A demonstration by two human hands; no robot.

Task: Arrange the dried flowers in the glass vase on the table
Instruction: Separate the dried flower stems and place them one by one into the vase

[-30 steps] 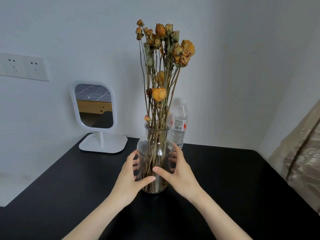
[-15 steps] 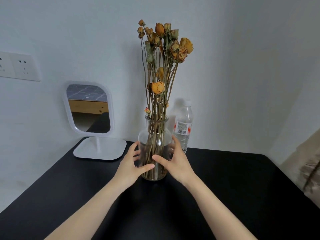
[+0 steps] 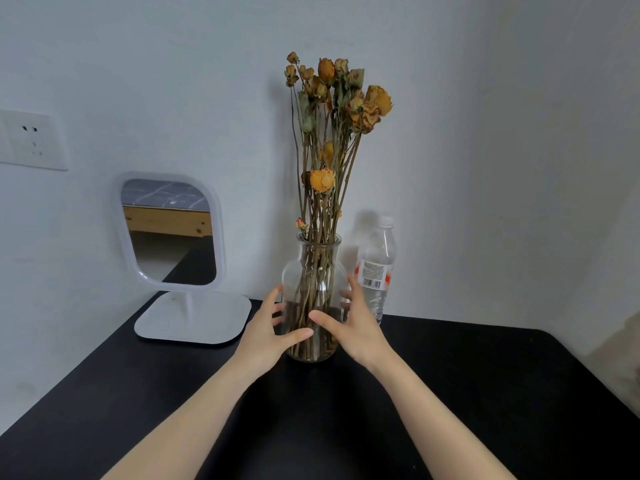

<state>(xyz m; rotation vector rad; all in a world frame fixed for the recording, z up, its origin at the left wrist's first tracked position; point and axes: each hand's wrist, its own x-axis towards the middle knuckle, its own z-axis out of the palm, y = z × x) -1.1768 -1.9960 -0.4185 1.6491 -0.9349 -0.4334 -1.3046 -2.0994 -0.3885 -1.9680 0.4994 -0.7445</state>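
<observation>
Two bare forearms are extending over the near edge of the black table [image 3: 485,375], converging twd the far edge. Left hand [image 3: 268,332] is sitting at the left flank of the glass vase [image 3: 313,271], fingers spread and mostly straight, thumb crossing the front of the glass low down. Right hand [image 3: 353,327] is mirroring it on the right flank, thumb pointing in across the front, fingers fanning round the side. Neither is curling tight round anything. Both are reading as open, cupping more than clamping. Whether skin is actually pressing on glass I can't tell, as the fingers are blurring a bit. Between them the glass vase is standing upright on the table, close to the far edge, approx midway along it. The dried flowers [image 3: 327,152] are sitting in it already, stems bunching through the narrow neck, orange heads clustering up top.

Handling, my read: the glass vase is looking thin-walled, smooth, prob slippery, and top-heavy w/ that tall bunch, so both palms on the belly is looking the safe hold, not the neck. Stems are looking stiff and brittle, heads prob shedding if squeezed, so pinching low on a stem, nr the rim, is seeming best.

Just behind the vase's right side a clear water bottle [image 3: 375,268] is standing by the far edge. Twd the far left corner a white stand mirror [image 3: 169,233] is resting.
</observation>
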